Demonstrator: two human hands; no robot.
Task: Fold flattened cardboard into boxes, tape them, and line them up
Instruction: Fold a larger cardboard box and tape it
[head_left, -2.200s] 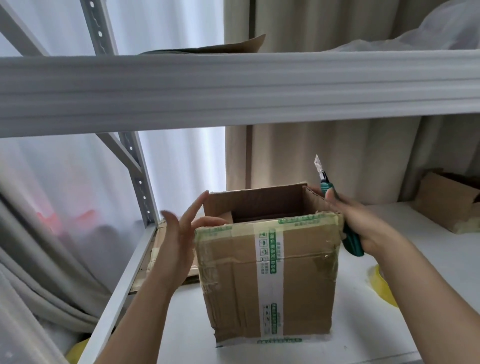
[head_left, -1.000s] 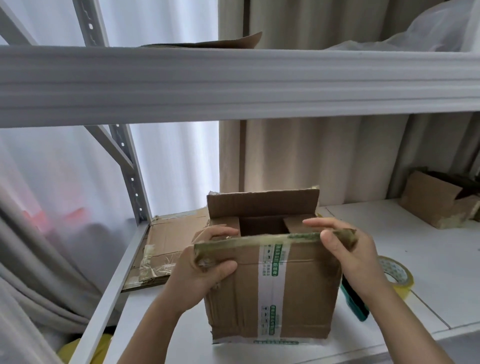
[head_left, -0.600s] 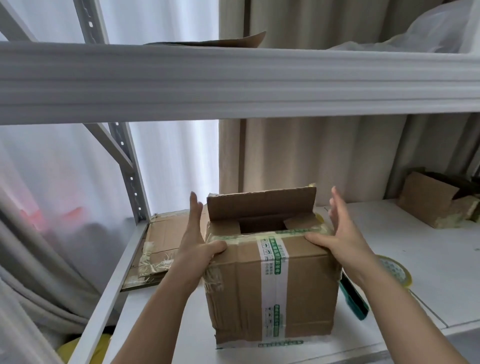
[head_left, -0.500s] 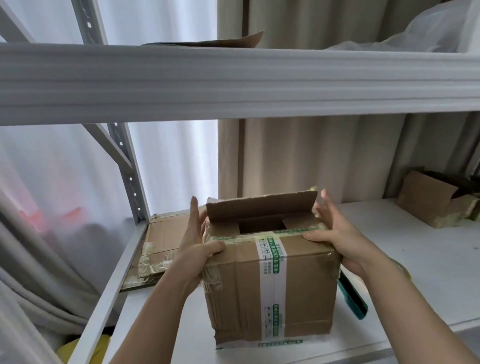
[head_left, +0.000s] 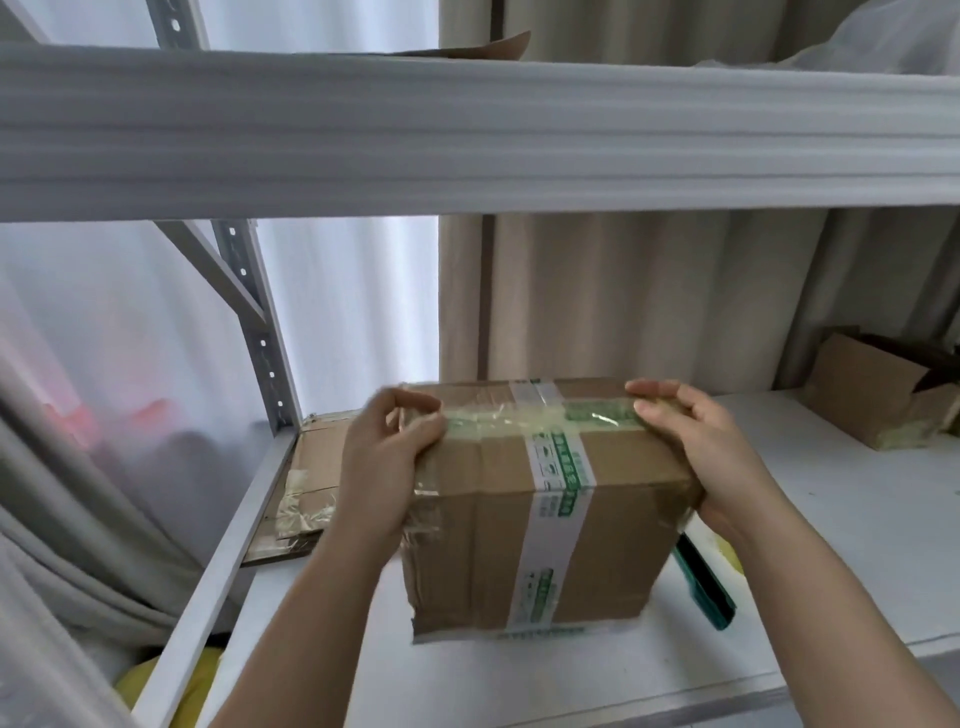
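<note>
A cardboard box (head_left: 545, 499) stands on the white shelf (head_left: 841, 525) in front of the person, its top flaps folded down flat and crossed by old clear and green-printed tape, with a white and green tape strip running down the middle of its near face. The left hand (head_left: 387, 462) is at the box's upper left corner: its palm lies against the left side and its fingers (head_left: 415, 410) are curled over the top edge, gripping the corner where loose clear tape wrinkles. The right hand (head_left: 691, 441) is at the upper right corner, its fingers (head_left: 652, 400) bent over the top edge and pressing down on the closed flap while the palm rests against the right side; it too holds the box rather than lying flat. Both forearms reach in from the lower edge of the view. Just behind the right wrist, a teal-handled utility knife (head_left: 706, 587) lies on the shelf beside the box's lower right corner, and a bit of yellow shows next to it, too hidden to name. To the left of the box a piece of flattened cardboard (head_left: 306, 478) with crumpled tape lies at the shelf's left end, against the grey upright post (head_left: 254, 322). Far right, another open box (head_left: 878, 389) sits on the same shelf, well apart. A white shelf beam (head_left: 467, 130) spans the view above, with beige curtains (head_left: 623, 291) behind.
</note>
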